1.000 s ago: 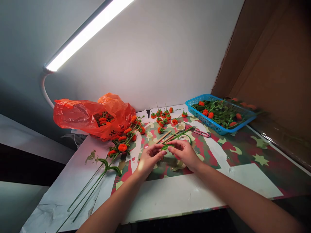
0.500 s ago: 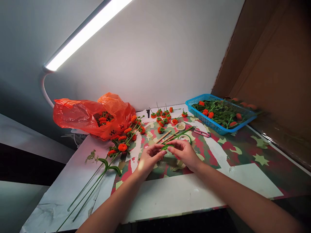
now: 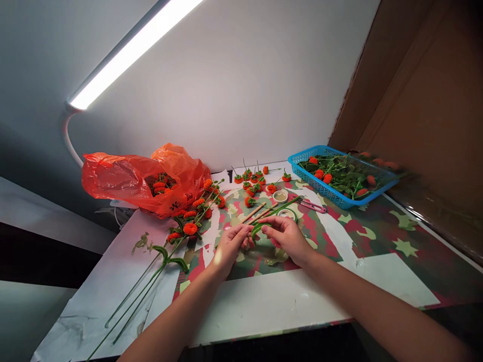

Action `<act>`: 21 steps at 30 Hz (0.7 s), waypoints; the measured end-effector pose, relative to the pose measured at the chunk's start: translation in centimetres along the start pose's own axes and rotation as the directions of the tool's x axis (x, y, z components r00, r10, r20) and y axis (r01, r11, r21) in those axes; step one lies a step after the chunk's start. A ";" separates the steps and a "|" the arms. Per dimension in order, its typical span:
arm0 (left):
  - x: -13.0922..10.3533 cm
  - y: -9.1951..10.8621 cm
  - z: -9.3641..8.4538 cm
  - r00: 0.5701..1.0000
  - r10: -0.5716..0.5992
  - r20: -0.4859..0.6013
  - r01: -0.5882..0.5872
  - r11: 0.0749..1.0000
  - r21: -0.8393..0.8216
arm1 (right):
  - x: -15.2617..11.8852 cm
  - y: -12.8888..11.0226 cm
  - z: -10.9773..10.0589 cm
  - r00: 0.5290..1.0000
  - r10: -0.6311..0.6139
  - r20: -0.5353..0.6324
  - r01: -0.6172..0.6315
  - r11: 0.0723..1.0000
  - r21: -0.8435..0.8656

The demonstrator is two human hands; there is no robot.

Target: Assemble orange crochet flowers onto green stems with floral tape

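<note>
My left hand point(image 3: 230, 246) and my right hand point(image 3: 287, 235) meet over the patterned mat point(image 3: 339, 236), both pinching a small green pipe-cleaner leaf point(image 3: 257, 230) between their fingertips. The leaf bends in a loop between the two hands. Just beyond the fingers lie wooden sticks point(image 3: 256, 212), a green stem point(image 3: 281, 206) and a roll of tape point(image 3: 287, 213).
An orange plastic bag point(image 3: 139, 181) with orange pompom fruits sits at the back left. Long-stemmed orange sprigs point(image 3: 181, 231) lie left of my hands. Loose small fruits point(image 3: 252, 181), a second tape roll point(image 3: 280, 196), pink pliers point(image 3: 311, 205) and a blue basket point(image 3: 332, 191) stand behind. A lamp point(image 3: 128, 55) hangs above.
My fingers have shifted slightly on the green leaf, bending it more between the hands. Both hands stay in the same spot.
</note>
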State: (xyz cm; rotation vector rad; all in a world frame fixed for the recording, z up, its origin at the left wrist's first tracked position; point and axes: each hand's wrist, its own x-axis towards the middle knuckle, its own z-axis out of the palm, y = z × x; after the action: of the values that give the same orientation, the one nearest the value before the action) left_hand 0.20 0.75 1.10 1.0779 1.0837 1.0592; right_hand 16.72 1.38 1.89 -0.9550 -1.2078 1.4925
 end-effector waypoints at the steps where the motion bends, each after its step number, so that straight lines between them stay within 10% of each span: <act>1: 0.0 -0.1 -0.1 1.000 -0.010 0.013 0.010 1.000 0.000 | 0.0 0.0 0.0 1.000 0.006 0.007 -0.006 1.000 0.003; 11: 0.2 -0.1 0.0 1.000 -0.009 -0.022 0.008 0.998 -0.065 | 0.5 0.9 -0.3 0.993 0.042 -0.113 -0.024 0.987 0.157; 21: 0.8 -0.4 -0.2 0.991 -0.134 0.018 0.133 0.939 -0.317 | 0.0 1.5 0.0 0.970 -0.237 0.055 0.233 0.840 -0.490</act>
State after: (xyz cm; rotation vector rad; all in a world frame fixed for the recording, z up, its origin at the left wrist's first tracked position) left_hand 0.15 1.50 0.58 0.7337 0.9362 1.0834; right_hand 16.40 1.24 0.42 -1.0926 -1.6831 0.9952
